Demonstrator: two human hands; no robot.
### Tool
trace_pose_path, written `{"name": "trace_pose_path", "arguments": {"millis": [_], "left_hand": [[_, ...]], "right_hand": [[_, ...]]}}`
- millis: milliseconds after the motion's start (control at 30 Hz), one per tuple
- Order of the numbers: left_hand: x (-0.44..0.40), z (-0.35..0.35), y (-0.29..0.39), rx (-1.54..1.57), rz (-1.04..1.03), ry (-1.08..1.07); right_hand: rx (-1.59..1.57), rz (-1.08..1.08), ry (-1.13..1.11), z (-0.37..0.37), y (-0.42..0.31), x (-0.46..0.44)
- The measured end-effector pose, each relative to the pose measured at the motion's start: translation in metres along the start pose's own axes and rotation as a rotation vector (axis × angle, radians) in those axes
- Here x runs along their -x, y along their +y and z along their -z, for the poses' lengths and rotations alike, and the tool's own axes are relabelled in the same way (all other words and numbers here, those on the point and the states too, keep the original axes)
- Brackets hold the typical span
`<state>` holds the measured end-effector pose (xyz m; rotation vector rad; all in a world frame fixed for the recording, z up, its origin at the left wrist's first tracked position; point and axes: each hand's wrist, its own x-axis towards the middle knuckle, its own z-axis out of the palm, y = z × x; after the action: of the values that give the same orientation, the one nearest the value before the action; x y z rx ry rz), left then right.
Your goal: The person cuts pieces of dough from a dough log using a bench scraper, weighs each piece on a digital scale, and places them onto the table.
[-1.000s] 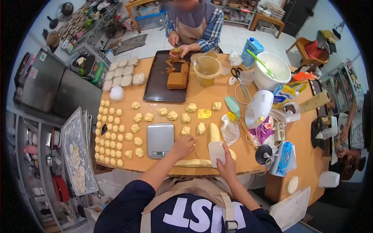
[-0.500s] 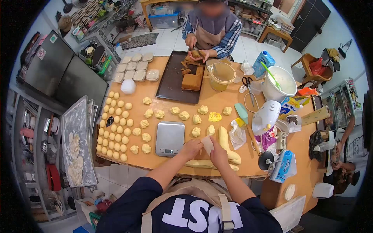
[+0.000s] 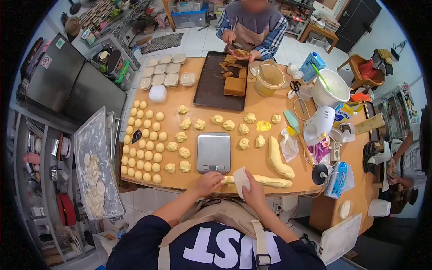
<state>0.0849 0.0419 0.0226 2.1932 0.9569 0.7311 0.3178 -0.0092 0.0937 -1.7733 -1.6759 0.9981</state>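
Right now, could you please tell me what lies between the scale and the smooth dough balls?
The head view shows several rough dough lumps on the table between the smooth dough balls and the scale.

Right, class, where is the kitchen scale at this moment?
In the head view, the kitchen scale lies on the table, just beyond the person's left hand, with rough dough lumps close on its left.
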Motion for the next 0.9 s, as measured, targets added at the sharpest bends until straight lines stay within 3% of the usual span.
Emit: {"name": "trace_pose_path", "arguments": {"millis": [200,433,500,600,700,800,900], "left_hand": [[0.014,-0.001,0.006,-0.040,-0.009,-0.044],[0.006,0.008,0.011,-0.051,0.041,-0.090],[0.010,0.010,0.007,-0.057,0.022,-0.118],[0.022,0.013,-0.005,0.021,0.057,-0.107],[0.026,0.027,-0.010,0.205,0.207,-0.014],[0.007,0.050,-0.010,0.275,0.372,0.178],[-0.028,0.074,-0.024,0.142,0.337,0.260]], "right_hand": [[0.125,-0.085,0.122,-0.031,-0.014,0.008],[0.127,-0.191,0.105,-0.064,-0.026,0.021],[0.111,-0.162,0.105,-0.077,-0.024,0.028],[0.101,0.145,0.277,-0.090,-0.020,0.026],[-0.207,-0.040,0.275,-0.094,-0.007,0.020],[-0.542,-0.151,0.471,-0.080,0.013,0.008],[-0.486,-0.150,0.579,-0.047,0.036,0.000]]}}
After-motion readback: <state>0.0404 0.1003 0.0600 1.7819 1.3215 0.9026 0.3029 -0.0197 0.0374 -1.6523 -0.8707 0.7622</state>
